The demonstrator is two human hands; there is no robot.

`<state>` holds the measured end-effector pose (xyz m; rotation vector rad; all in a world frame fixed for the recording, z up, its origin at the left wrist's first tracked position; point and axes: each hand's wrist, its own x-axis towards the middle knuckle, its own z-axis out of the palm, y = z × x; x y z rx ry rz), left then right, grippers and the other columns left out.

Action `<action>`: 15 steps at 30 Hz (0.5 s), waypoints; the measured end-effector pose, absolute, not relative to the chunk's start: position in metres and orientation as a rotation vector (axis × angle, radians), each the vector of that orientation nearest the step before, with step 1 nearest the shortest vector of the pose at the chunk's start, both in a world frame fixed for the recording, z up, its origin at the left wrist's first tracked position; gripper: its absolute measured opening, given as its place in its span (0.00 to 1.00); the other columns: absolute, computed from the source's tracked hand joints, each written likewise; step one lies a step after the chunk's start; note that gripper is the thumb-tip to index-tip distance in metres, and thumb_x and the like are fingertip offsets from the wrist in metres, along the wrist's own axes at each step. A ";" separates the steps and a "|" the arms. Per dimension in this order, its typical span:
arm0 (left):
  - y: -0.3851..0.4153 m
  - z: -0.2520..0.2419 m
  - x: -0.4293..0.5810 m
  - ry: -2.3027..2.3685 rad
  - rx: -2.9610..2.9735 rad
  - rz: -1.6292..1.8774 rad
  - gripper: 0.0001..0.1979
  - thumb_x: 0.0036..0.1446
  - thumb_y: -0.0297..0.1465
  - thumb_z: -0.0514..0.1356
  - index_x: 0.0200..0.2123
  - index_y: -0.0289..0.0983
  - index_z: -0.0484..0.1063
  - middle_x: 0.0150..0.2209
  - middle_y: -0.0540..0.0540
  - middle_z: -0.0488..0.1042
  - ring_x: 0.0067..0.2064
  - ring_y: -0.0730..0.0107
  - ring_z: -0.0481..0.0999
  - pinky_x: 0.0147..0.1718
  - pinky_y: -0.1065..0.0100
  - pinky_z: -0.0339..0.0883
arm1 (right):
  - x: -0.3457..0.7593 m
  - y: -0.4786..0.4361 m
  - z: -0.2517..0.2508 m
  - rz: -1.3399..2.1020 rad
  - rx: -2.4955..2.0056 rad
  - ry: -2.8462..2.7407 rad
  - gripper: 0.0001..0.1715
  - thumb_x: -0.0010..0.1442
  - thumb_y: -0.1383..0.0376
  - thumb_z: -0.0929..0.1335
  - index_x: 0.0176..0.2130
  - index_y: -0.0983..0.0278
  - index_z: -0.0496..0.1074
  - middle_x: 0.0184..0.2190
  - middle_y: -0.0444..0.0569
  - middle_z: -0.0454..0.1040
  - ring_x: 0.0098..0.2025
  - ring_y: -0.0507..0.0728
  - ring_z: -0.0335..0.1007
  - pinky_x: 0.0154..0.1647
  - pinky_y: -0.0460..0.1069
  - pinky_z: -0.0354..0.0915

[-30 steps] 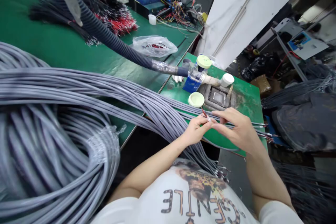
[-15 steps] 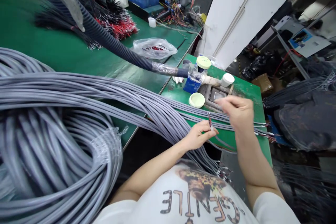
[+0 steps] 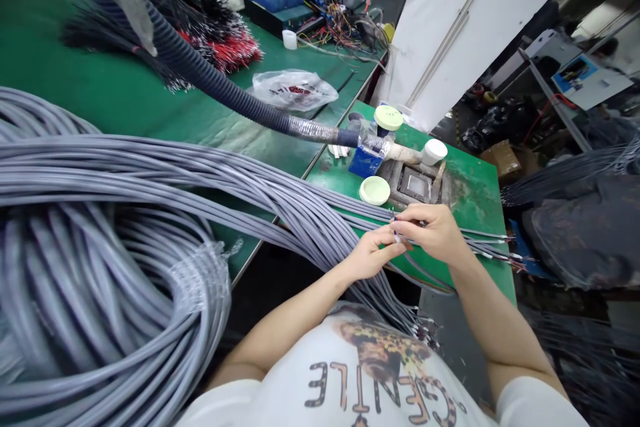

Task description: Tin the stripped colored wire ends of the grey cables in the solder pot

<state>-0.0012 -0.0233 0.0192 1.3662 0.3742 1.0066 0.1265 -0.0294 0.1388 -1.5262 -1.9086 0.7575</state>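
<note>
Both hands are closed in a tight pinch, the left hand (image 3: 373, 255) and the right hand (image 3: 430, 233) meeting around the end of a grey sheathed cable (image 3: 397, 231), with the fingers hiding most of it. Thin red and dark conductors and a small pale piece show at that end, too small to make out further. It sits just above the green bench (image 3: 473, 190), near a pale green lid (image 3: 375, 191) and a metal-lined recess (image 3: 415, 185) set in a grey block. As far as the pictures show, part of the work stands finished: a run of cable ends (image 3: 507, 255) at the right, past the bench, and another bunch of ends (image 3: 425, 330) at the near side both show bared, marked tips. Much remains gathered, though, for the big grey cable coil (image 3: 110, 280), bound with clear film (image 3: 200, 273), fills the left foreground. Farther off, on the long green bench (image 3: 90, 73), lie a black corrugated conduit (image 3: 225, 97), a heap of black and red wires (image 3: 223, 37), and a clear plastic bag (image 3: 294, 90).
</note>
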 end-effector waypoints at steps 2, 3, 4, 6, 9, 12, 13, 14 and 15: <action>-0.022 0.019 -0.004 0.370 1.279 0.955 0.17 0.58 0.44 0.59 0.31 0.35 0.78 0.33 0.44 0.75 0.39 0.65 0.73 0.42 0.64 0.66 | 0.128 -0.031 0.137 0.742 -1.508 -1.828 0.06 0.53 0.65 0.71 0.26 0.64 0.79 0.23 0.45 0.76 0.22 0.49 0.68 0.22 0.44 0.60; -0.022 0.019 -0.004 0.367 1.215 0.920 0.18 0.57 0.44 0.60 0.32 0.35 0.78 0.33 0.44 0.75 0.38 0.66 0.73 0.41 0.64 0.66 | 0.129 -0.032 0.136 0.736 -1.500 -1.800 0.06 0.53 0.66 0.71 0.27 0.63 0.79 0.23 0.45 0.77 0.23 0.50 0.69 0.22 0.44 0.61; -0.021 0.017 -0.004 0.360 1.142 0.886 0.18 0.56 0.45 0.61 0.33 0.35 0.79 0.32 0.44 0.74 0.36 0.67 0.72 0.39 0.65 0.66 | 0.131 -0.032 0.134 0.734 -1.490 -1.780 0.05 0.53 0.66 0.72 0.28 0.63 0.80 0.24 0.46 0.77 0.23 0.50 0.70 0.23 0.44 0.62; -0.022 0.015 -0.003 0.334 0.986 0.832 0.19 0.52 0.46 0.63 0.31 0.34 0.79 0.30 0.45 0.73 0.32 0.71 0.70 0.35 0.68 0.64 | 0.134 -0.033 0.130 0.735 -1.467 -1.762 0.04 0.53 0.66 0.72 0.29 0.62 0.80 0.26 0.46 0.79 0.26 0.51 0.72 0.25 0.45 0.65; -0.024 0.011 0.001 0.278 0.759 0.782 0.19 0.48 0.45 0.67 0.29 0.32 0.79 0.28 0.47 0.72 0.28 0.76 0.67 0.32 0.71 0.61 | 0.140 -0.035 0.124 0.670 -1.427 -1.778 0.05 0.55 0.67 0.71 0.33 0.60 0.80 0.28 0.46 0.79 0.28 0.52 0.73 0.28 0.46 0.67; -0.023 0.011 0.001 0.247 0.586 0.741 0.20 0.45 0.45 0.69 0.28 0.31 0.78 0.26 0.48 0.70 0.27 0.77 0.67 0.31 0.72 0.60 | 0.148 -0.039 0.119 0.458 -1.310 -1.878 0.13 0.56 0.71 0.71 0.41 0.57 0.79 0.32 0.45 0.79 0.33 0.54 0.74 0.36 0.50 0.70; -0.022 0.011 0.001 0.239 0.546 0.731 0.20 0.45 0.45 0.69 0.28 0.31 0.78 0.24 0.49 0.69 0.26 0.77 0.67 0.31 0.72 0.60 | 0.152 -0.042 0.118 0.387 -1.249 -1.941 0.18 0.56 0.72 0.70 0.44 0.55 0.78 0.35 0.46 0.79 0.36 0.55 0.74 0.40 0.52 0.70; -0.021 0.012 0.000 0.230 0.513 0.725 0.20 0.44 0.45 0.69 0.28 0.31 0.77 0.24 0.49 0.69 0.26 0.77 0.67 0.31 0.72 0.60 | 0.155 -0.045 0.117 0.332 -1.187 -2.016 0.22 0.56 0.74 0.69 0.48 0.54 0.76 0.38 0.46 0.79 0.40 0.56 0.73 0.43 0.54 0.70; -0.020 0.012 -0.001 0.220 0.484 0.722 0.20 0.44 0.45 0.69 0.28 0.31 0.77 0.23 0.49 0.69 0.26 0.77 0.67 0.31 0.72 0.61 | 0.159 -0.048 0.115 0.294 -1.129 -2.097 0.26 0.57 0.75 0.68 0.51 0.53 0.74 0.41 0.47 0.79 0.44 0.58 0.73 0.46 0.56 0.69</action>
